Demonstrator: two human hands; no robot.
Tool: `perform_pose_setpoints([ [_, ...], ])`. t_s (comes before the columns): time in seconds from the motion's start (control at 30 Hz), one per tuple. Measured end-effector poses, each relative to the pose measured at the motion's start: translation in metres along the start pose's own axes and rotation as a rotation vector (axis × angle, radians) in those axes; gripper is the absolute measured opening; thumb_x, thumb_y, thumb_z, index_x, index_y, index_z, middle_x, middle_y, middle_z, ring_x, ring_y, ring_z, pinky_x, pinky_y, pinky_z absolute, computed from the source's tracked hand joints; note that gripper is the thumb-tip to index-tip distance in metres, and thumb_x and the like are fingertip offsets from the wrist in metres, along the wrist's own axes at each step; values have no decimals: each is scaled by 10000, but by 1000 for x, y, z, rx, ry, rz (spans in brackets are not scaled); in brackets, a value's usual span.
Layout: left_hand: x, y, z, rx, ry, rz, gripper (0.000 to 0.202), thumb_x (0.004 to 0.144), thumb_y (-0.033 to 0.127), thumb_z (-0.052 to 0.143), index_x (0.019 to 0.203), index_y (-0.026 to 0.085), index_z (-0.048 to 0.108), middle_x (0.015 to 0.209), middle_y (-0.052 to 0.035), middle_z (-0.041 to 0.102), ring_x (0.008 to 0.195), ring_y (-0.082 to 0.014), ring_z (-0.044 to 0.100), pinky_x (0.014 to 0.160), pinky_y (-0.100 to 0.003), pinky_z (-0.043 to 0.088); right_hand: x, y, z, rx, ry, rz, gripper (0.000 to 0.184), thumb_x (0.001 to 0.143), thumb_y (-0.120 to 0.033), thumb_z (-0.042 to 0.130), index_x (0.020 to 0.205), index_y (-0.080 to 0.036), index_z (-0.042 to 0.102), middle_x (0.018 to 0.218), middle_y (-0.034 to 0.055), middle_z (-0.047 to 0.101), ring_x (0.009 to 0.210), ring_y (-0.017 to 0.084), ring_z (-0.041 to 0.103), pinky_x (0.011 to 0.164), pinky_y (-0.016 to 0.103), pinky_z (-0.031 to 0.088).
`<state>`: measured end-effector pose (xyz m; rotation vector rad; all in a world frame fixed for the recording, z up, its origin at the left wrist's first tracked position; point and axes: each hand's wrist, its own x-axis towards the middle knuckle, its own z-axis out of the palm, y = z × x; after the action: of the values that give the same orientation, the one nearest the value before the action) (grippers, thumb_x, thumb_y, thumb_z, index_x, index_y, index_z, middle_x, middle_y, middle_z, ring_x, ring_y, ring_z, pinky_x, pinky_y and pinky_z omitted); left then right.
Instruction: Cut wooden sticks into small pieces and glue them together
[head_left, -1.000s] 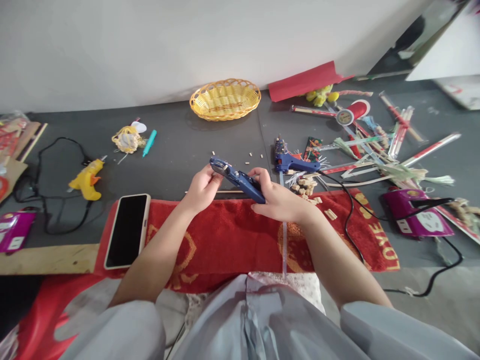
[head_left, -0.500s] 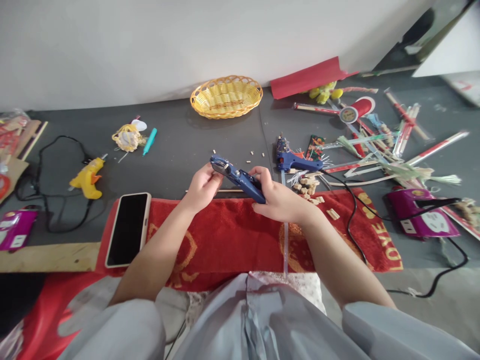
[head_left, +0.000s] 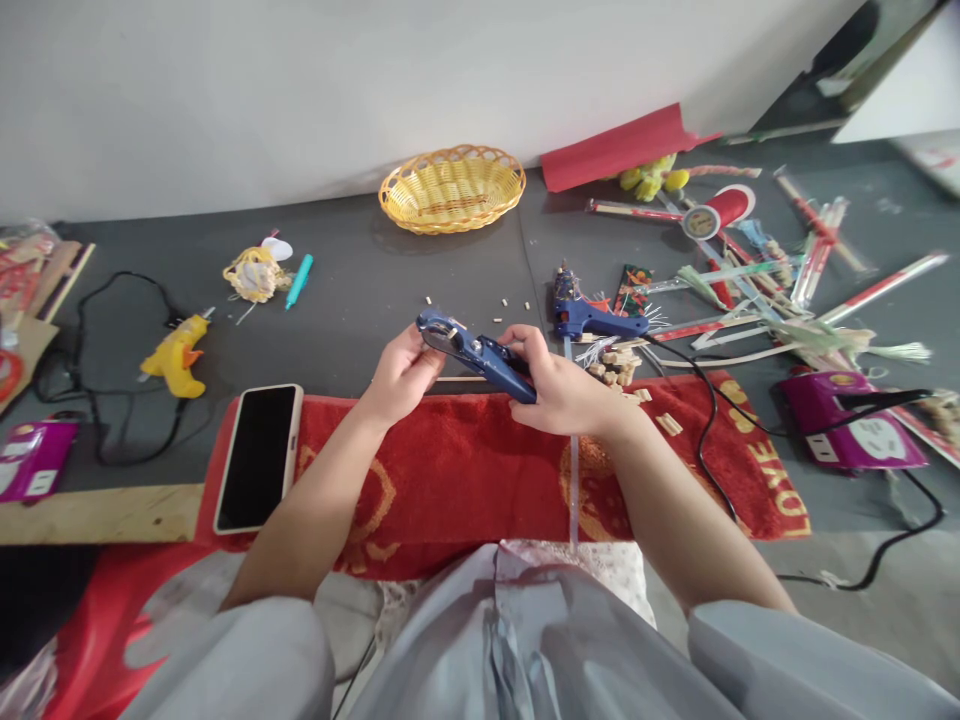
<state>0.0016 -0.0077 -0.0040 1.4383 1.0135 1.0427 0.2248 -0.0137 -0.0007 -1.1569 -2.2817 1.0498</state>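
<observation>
Nearest is the person's grey clothing (head_left: 555, 640), below a red towel (head_left: 457, 470) laid along the table's near edge. A phone (head_left: 259, 460), its screen dark, rests on the towel's left end.

Both hands meet over the towel's far edge, around a blue hand tool (head_left: 480, 358). The tool's long axis runs on a slant: its handles slope near and right, its rounded head points far and left. The right hand (head_left: 568, 385) is clamped on the handles, thumb on the near side, fingers curled around the far side. The left hand (head_left: 396, 378) has thumb and fingers drawn together beside the head, which lies just past their tips — whether they grip the tool itself or something small cannot be told.

Beyond, a few tiny pale pieces (head_left: 505, 302) dot the dark table (head_left: 352, 260). A yellow glue gun (head_left: 176, 358) lies to the left, a blue glue gun (head_left: 604, 321) to the right. Farthest, a yellow woven basket (head_left: 450, 222) stands by the white wall (head_left: 300, 90).
</observation>
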Motion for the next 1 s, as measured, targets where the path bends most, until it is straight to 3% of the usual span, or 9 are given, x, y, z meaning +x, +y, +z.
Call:
perform_pose_setpoints([
  [0.17,-1,4,-1,-14,-38,18,458,784,626,605,964,205,601,513,72,339,389,-44,261,375,-228,209,1,7,4,-40,60,-103,674,641,-209,529,1257,-150,264,1148,163,548,891,223,590,769,372,486],
  [0.33,-2,4,-2,3,-59,13,451,804,605,596,1026,212,614,523,65,337,396,-47,254,385,-237,218,1,12,8,-118,123,-200,685,657,-202,530,1282,-130,261,1297,220,468,1138,303,556,929,434,475],
  [0.47,-2,6,-1,-50,-61,24,421,803,581,614,998,209,626,514,66,334,389,-39,254,373,-222,202,2,12,10,-150,160,-229,688,663,-193,531,1295,-123,267,1283,223,476,1136,314,558,921,448,486],
  [0.77,-1,2,1,-278,-88,-7,323,800,442,678,980,187,599,469,99,326,353,-19,238,349,-169,168,4,16,18,-215,281,-333,701,666,-203,542,1312,-132,279,1203,194,522,926,274,614,860,466,506],
  [1.0,-2,-1,4,-329,-41,-64,337,777,469,697,931,202,562,459,113,286,349,-20,216,347,-160,157,4,14,20,-251,294,-302,695,685,-215,529,1325,-119,277,1231,206,518,1000,305,607,867,470,506],
])
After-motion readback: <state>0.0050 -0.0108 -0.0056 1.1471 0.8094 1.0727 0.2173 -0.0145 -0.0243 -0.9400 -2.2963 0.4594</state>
